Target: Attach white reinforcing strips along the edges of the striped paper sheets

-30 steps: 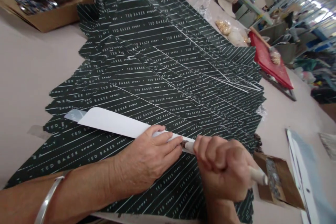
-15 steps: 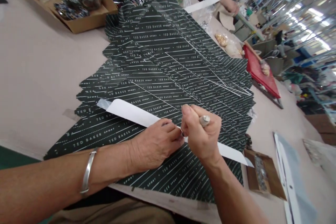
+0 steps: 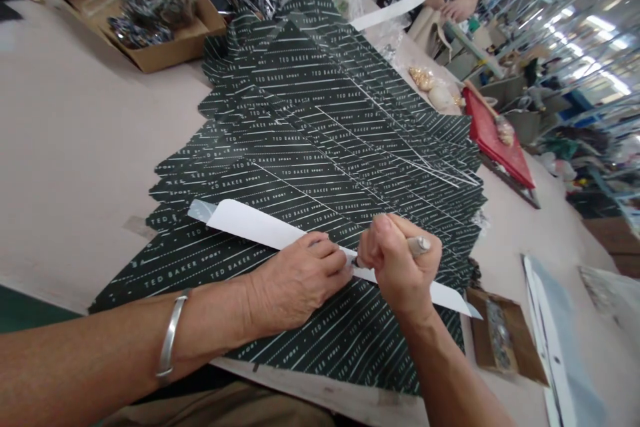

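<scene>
White paper strip (image 3: 260, 227) lying across the fanned dark green printed sheets (image 3: 320, 120), pressed flat by the left hand (image 3: 295, 280); pale-handled tool (image 3: 417, 245) clenched in the right hand (image 3: 397, 263); tip best kept against the strip's edge under firm pressure.

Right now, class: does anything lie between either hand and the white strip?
Nothing visible. The left hand presses its fingers directly on the white strip, and the right hand, gripping a tool, meets the strip beside them.
</scene>
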`<state>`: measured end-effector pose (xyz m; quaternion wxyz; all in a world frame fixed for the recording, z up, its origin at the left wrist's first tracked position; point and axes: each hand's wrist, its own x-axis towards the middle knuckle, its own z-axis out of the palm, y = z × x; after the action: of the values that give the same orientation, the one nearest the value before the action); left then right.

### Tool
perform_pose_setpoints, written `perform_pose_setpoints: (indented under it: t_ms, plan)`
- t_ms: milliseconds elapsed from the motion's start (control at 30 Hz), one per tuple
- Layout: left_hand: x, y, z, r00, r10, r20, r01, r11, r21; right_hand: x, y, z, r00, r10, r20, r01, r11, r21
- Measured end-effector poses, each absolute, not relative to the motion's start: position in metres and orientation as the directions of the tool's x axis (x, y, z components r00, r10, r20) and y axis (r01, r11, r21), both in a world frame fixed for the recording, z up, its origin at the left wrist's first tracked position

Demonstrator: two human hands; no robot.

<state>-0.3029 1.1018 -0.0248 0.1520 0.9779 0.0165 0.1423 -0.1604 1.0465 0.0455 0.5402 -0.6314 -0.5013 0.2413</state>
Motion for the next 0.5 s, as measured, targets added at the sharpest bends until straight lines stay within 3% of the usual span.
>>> perform_pose_setpoints:
  t_ms: [133,200,300,433,500]
  plan:
    - [-0.3014,1.1017,-0.0252,0.958,0.088,0.274,-0.003,-0.949,0.315,-0.163,1.0421,0.0503,0.506,0.808,0.302,0.091,0.298,-0.95]
    - [-0.3013,1.1009,-0.0251,0.954,0.087,0.289,-0.011,-0.947,0.321,-0.1631,1.041,0.0465,0.531,0.803,0.271,0.017,0.31,-0.95]
    - [-0.302,1.1003,-0.0248,0.944,0.104,0.313,-0.007,-0.942,0.335,-0.1585,1.041,0.0453,0.506,0.843,0.185,-0.021,0.226,-0.974]
    - [-0.3032,1.1002,-0.0235,0.939,0.115,0.324,0.0,-0.942,0.334,-0.1544,1.0406,0.0513,0.603,0.746,0.282,-0.051,0.389,-0.92]
    - [-0.3034,1.0997,-0.0219,0.937,0.126,0.326,0.009,-0.94,0.34,-0.1538,1.0401,0.046,0.621,0.744,0.246,-0.055,0.354,-0.934]
